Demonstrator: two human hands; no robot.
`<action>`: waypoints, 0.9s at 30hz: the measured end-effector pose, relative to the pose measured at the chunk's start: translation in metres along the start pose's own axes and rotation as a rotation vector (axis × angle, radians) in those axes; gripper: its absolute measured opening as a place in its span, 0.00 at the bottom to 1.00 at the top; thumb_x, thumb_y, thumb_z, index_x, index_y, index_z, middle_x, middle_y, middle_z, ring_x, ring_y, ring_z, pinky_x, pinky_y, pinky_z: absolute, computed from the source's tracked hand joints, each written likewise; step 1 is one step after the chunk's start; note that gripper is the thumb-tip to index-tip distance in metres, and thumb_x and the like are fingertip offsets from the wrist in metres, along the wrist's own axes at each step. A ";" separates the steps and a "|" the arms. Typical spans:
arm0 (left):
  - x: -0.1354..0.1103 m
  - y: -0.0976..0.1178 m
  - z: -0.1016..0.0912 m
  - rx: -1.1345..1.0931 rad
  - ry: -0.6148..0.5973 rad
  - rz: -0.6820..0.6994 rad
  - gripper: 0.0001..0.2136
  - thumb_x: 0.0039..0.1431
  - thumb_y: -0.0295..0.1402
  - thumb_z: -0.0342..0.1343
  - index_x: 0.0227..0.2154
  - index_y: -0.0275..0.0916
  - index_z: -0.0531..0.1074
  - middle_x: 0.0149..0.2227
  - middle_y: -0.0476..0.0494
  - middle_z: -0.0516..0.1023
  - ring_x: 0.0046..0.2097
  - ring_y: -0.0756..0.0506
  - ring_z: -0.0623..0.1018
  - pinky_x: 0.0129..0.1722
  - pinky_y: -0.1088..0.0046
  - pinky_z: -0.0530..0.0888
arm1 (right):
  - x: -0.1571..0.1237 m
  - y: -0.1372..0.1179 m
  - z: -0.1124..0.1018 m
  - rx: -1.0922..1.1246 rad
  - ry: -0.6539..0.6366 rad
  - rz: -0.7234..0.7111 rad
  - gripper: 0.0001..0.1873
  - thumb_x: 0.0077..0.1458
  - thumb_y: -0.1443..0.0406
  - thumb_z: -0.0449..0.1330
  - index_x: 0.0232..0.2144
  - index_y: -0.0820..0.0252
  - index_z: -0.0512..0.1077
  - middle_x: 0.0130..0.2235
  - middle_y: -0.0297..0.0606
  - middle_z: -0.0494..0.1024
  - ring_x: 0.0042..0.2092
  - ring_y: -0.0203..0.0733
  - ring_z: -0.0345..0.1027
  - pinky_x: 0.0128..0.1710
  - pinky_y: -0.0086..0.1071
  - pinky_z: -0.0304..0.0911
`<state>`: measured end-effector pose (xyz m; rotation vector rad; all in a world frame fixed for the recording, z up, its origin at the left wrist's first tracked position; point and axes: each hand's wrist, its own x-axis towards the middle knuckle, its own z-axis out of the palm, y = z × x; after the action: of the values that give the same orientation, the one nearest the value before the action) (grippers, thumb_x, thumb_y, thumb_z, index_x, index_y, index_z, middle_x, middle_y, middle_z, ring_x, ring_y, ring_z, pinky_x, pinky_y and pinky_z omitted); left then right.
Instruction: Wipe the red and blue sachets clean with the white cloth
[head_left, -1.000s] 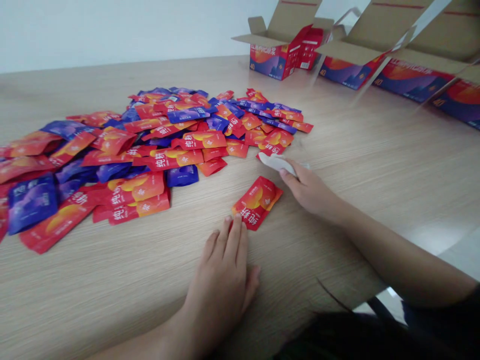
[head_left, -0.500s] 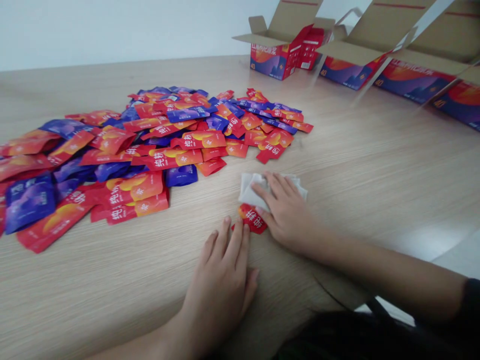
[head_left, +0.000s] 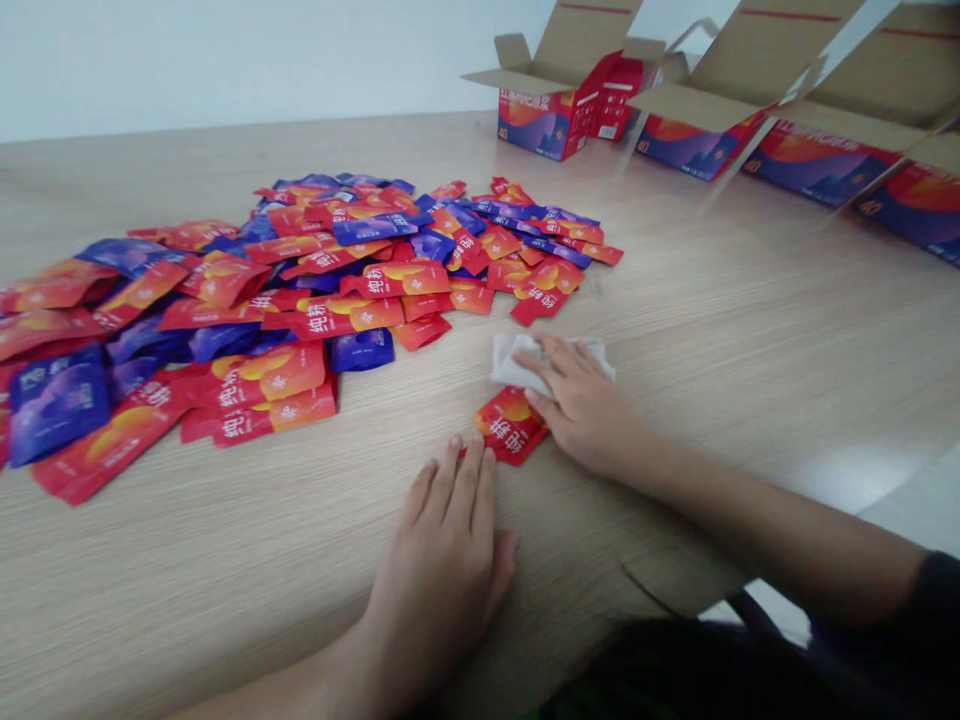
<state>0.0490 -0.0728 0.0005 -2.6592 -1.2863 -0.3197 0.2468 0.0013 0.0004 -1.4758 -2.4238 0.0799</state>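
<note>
A red and orange pouch [head_left: 511, 425] lies flat on the light wood table. My left hand [head_left: 442, 550] rests palm down with fingers stretched out, its fingertips touching the near-left corner of this pouch. Beyond the pouch's far edge, my right hand [head_left: 581, 405] presses a folded white wipe [head_left: 514, 362] against the surface, with fingers laid over it. Part of the wipe and the pouch's right edge are hidden under that hand.
A wide pile of red and blue pouches [head_left: 337, 240] spreads across the left and middle of the table [head_left: 697, 360]. Several open printed cartons, among them one carton [head_left: 532, 120] at the back, line the far right. A pale wall [head_left: 225, 60] stands behind.
My right hand and the wipe have slid away over the pouch, slightly to the right, uncovering more of its printed face. My left hand has stayed in place.
</note>
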 end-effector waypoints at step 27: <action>0.002 -0.002 -0.002 0.089 -0.006 0.015 0.23 0.61 0.33 0.46 0.52 0.21 0.72 0.55 0.24 0.73 0.56 0.32 0.75 0.49 0.57 0.77 | 0.000 0.023 -0.013 -0.019 -0.055 0.007 0.24 0.65 0.64 0.47 0.60 0.63 0.66 0.64 0.52 0.64 0.65 0.54 0.56 0.63 0.55 0.50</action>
<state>0.0484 -0.0709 0.0031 -2.5962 -1.2521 -0.2468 0.2704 0.0103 0.0079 -1.5089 -2.4697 0.1007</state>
